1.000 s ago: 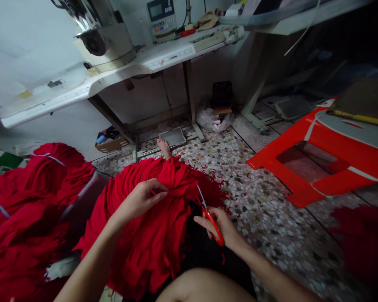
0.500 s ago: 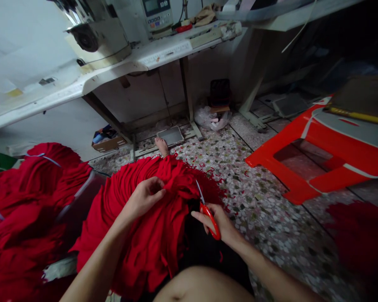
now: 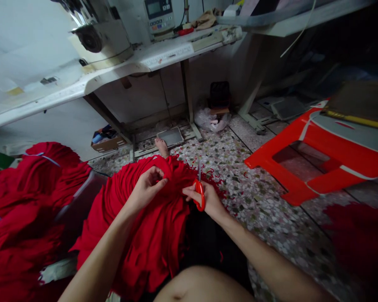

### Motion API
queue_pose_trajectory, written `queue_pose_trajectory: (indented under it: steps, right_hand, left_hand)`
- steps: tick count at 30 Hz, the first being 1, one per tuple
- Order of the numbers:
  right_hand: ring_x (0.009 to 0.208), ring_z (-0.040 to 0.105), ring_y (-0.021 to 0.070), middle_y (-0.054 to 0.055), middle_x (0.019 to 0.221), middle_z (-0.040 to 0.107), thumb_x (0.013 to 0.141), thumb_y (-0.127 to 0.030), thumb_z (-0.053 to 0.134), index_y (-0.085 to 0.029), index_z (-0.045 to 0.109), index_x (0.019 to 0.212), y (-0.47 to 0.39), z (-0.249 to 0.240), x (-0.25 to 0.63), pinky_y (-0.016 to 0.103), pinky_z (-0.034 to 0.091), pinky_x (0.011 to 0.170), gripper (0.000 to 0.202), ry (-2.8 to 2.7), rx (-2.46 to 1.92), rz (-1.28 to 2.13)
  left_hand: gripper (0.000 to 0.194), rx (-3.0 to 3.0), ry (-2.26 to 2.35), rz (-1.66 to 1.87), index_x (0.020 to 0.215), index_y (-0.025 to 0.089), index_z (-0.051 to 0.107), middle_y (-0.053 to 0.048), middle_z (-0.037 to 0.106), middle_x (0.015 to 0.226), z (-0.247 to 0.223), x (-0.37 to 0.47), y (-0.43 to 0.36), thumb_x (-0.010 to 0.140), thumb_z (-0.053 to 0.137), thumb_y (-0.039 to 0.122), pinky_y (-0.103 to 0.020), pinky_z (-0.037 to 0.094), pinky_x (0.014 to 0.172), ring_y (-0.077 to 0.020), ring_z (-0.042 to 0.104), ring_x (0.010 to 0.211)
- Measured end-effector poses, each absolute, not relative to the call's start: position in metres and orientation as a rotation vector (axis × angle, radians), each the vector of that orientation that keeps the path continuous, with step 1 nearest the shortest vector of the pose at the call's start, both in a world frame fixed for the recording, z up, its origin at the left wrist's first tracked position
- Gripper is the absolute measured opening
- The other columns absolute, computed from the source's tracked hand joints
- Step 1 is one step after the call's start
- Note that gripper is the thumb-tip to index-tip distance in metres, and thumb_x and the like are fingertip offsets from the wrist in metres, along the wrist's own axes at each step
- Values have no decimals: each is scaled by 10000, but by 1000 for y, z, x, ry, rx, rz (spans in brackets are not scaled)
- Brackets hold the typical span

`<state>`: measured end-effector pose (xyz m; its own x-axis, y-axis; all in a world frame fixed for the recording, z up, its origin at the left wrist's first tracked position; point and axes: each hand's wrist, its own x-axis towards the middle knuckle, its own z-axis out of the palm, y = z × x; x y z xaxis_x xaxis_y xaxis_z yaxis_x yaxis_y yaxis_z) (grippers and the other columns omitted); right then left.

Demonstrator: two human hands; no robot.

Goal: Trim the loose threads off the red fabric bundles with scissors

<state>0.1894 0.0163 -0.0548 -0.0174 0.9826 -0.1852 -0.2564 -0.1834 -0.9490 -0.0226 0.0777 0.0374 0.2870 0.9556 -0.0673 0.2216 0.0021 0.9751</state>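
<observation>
A large heap of red fabric [image 3: 135, 235] lies across my lap, its layers fanned out in folds. My left hand [image 3: 149, 184] is on top of the heap, thumb and fingers pinched on a fold of the red fabric. In my right hand [image 3: 208, 197] is a pair of scissors with red handles [image 3: 200, 195], held at the right edge of the heap. The blades point away from me, over the fringe of red threads. Whether the blades are apart is too fine to tell.
More red fabric bundles [image 3: 40, 180], tied with pale strips, are piled at left. Ahead stands a sewing machine table [image 3: 113, 73], with a cardboard box [image 3: 108, 140] and plastic bag [image 3: 212, 119] beneath. An orange stool [image 3: 334, 147] stands at right on the speckled floor [image 3: 255, 201].
My right hand has moved up and slightly left with the scissors, whose blades now point more straight ahead. My left hand has shifted slightly forward with the fabric fold.
</observation>
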Motion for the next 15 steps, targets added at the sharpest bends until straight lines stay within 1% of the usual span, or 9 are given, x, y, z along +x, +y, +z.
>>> queue_pose_trajectory:
  steps: [2, 3, 5, 6, 8, 11, 13, 15]
  right_hand:
    - [640, 683, 179, 42, 802, 763, 655, -621, 902, -208, 598, 750, 38, -56, 183, 301, 569, 667, 521, -929, -1100, 1390]
    - [649, 678, 177, 32, 798, 753, 635, -634, 905, -212, 582, 744, 50, -58, 180, 296, 566, 670, 543, -935, -1096, 1352]
    - [624, 643, 161, 4, 736, 713, 631, -646, 901, -215, 572, 740, 77, -61, 175, 275, 540, 636, 553, -947, -1106, 1293]
    - [607, 626, 158, -8, 696, 690, 629, -646, 901, -217, 570, 733, 91, -63, 173, 269, 527, 617, 552, -957, -1112, 1271]
    - [615, 625, 163, -12, 677, 682, 617, -636, 910, -221, 565, 722, 119, -65, 172, 269, 522, 623, 550, -977, -1116, 1224]
    - [704, 680, 193, 27, 769, 746, 604, -610, 921, -219, 592, 755, 150, -66, 177, 298, 552, 706, 532, -1001, -1126, 1168]
    - [751, 707, 218, 59, 810, 772, 599, -592, 926, -216, 610, 769, 158, -64, 185, 324, 563, 741, 520, -1003, -1146, 1128]
    - [807, 725, 240, 86, 866, 787, 629, -589, 911, -215, 618, 791, 153, -57, 197, 340, 568, 771, 502, -979, -1163, 1069]
  left_hand:
    - [289, 1375, 1154, 908, 917, 159, 644, 11, 630, 810, 37, -24, 78, 813, 849, 335, -192, 438, 676, -105, 576, 723]
    - [298, 1317, 1154, 922, 945, 160, 659, 13, 638, 814, 37, -26, 77, 804, 860, 328, -185, 437, 672, -98, 577, 716]
    - [315, 1203, 1159, 912, 983, 162, 685, 14, 658, 817, 40, -28, 72, 791, 878, 321, -176, 432, 651, -87, 578, 691]
    - [314, 1160, 1162, 891, 967, 158, 695, 10, 669, 808, 41, -29, 69, 782, 887, 324, -178, 433, 642, -87, 581, 676]
    - [309, 1114, 1158, 823, 917, 144, 708, -12, 698, 800, 44, -28, 63, 772, 895, 343, -200, 458, 653, -105, 606, 673]
    - [332, 1150, 1148, 772, 900, 132, 722, -51, 737, 833, 49, -21, 59, 765, 896, 380, -256, 507, 724, -156, 656, 732]
    - [350, 1218, 1168, 822, 879, 133, 717, -28, 713, 770, 53, -16, 63, 756, 898, 405, -240, 489, 685, -140, 627, 682]
    - [354, 1302, 1203, 873, 800, 137, 688, 23, 629, 646, 56, -11, 69, 760, 892, 423, -200, 410, 579, -95, 533, 570]
